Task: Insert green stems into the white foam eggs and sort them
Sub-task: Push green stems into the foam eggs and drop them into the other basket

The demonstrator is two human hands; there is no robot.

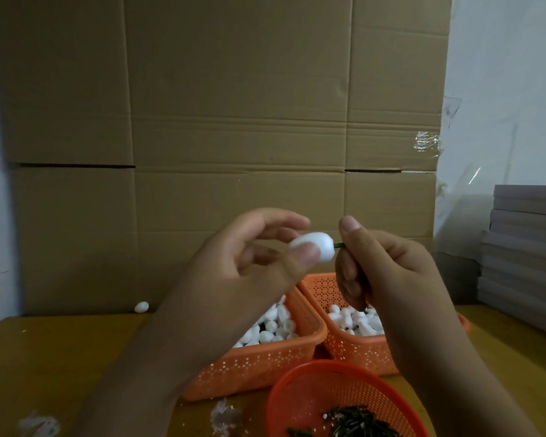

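At the centre of the head view, the left hand (243, 266) pinched a white foam egg (312, 246) between thumb and fingers, the remaining fingers loosely spread; the right hand (388, 272) was curled round a green stem (434, 245), of which only a short tip showed between the fist and the blunt end of the egg; whether that tip had already entered the foam was hard to tell, though it appeared to touch it. Below the hands, at lower centre, two orange baskets stood side by side on the wooden table (60, 357): the left basket (259, 370) and the right basket (360, 354) both held white eggs; at the bottom edge a round red basket (300, 395) held loose green stems (356, 421). One stray egg (141, 307) lay at the left against the cardboard wall (234, 121); grey stacked boards (527, 247) filled the right edge. The step in hand seemed to be insertion; the next move would call for a straight push along the egg's axis, then dropping the finished piece in its proper basket.
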